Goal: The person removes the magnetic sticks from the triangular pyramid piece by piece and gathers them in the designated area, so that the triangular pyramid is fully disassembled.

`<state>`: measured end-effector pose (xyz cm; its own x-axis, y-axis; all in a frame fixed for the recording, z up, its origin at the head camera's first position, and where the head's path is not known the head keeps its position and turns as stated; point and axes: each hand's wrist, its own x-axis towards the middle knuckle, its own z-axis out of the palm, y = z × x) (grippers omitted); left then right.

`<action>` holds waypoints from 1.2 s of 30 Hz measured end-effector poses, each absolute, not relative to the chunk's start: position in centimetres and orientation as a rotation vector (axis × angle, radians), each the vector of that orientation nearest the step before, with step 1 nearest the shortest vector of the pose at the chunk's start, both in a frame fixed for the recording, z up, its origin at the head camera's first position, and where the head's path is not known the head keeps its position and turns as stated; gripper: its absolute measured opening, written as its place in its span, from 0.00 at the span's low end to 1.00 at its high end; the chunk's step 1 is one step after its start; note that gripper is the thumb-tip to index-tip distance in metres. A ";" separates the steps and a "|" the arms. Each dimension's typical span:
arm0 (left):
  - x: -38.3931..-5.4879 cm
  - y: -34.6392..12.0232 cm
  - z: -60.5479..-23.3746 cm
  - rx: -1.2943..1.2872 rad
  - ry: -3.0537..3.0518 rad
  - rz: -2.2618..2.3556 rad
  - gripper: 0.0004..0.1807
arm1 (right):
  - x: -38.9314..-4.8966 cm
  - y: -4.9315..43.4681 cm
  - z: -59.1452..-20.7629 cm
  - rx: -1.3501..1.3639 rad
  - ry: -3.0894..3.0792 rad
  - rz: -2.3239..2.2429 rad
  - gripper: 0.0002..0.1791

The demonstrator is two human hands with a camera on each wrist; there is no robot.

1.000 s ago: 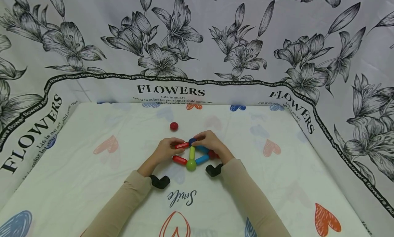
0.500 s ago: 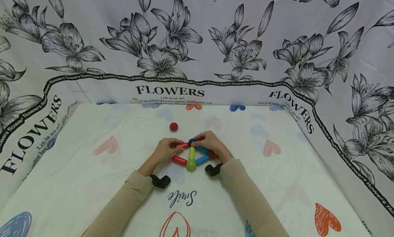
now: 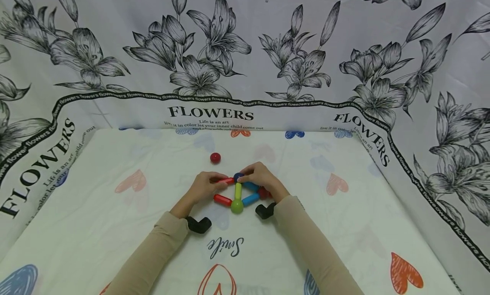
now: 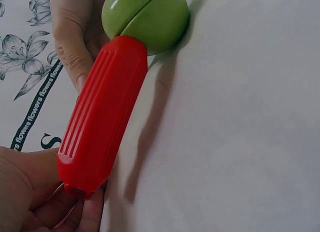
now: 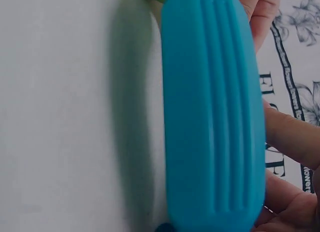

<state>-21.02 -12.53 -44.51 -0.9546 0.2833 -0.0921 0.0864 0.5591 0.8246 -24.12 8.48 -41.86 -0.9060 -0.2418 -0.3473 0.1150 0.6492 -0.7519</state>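
Observation:
My left hand (image 3: 203, 185) pinches the upper red rod (image 3: 230, 180) of a ball-and-rod building toy, its end against a dark blue ball (image 3: 237, 176). With thumb and fingers, my right hand (image 3: 263, 179) holds that blue ball. From the ball, a yellow-green rod (image 3: 238, 191) runs down to a green ball (image 3: 237, 207). A lower red rod (image 3: 222, 199) and a lower blue rod (image 3: 250, 199) branch from the green ball. An upper blue rod (image 3: 251, 186) and the lower one meet at a red ball (image 3: 263, 193), partly hidden by the right wrist. The lower red rod's outer end is free.
A loose red ball (image 3: 215, 158) lies behind the hands. Black wrist devices, one on the left wrist (image 3: 198, 225) and one on the right (image 3: 265, 211), sit close to the frame's near side. A flower-printed curtain (image 3: 214, 73) borders the heart-patterned tablecloth (image 3: 153, 244).
The left thumb has shifted slightly right and covers a little more of the upper red rod. The right hand and the toy frame stay nearly still.

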 end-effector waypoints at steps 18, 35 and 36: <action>-20.5 -14.5 -43.5 0.359 2.575 1.404 0.17 | -24.6 8.4 -42.0 -0.084 2.439 -1.109 0.20; -20.3 -18.1 -43.2 0.473 2.675 1.329 0.16 | -24.1 8.5 -41.8 -0.110 2.440 -1.102 0.19; -20.3 -18.3 -43.2 0.464 2.675 1.331 0.16 | -24.1 8.5 -41.7 -0.109 2.441 -1.098 0.19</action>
<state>-20.29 -18.35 -43.21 -0.9461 0.3224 0.0310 0.2192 0.5670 0.7940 -24.11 8.50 -41.72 -0.8917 -0.2534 -0.3750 0.1125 0.6786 -0.7259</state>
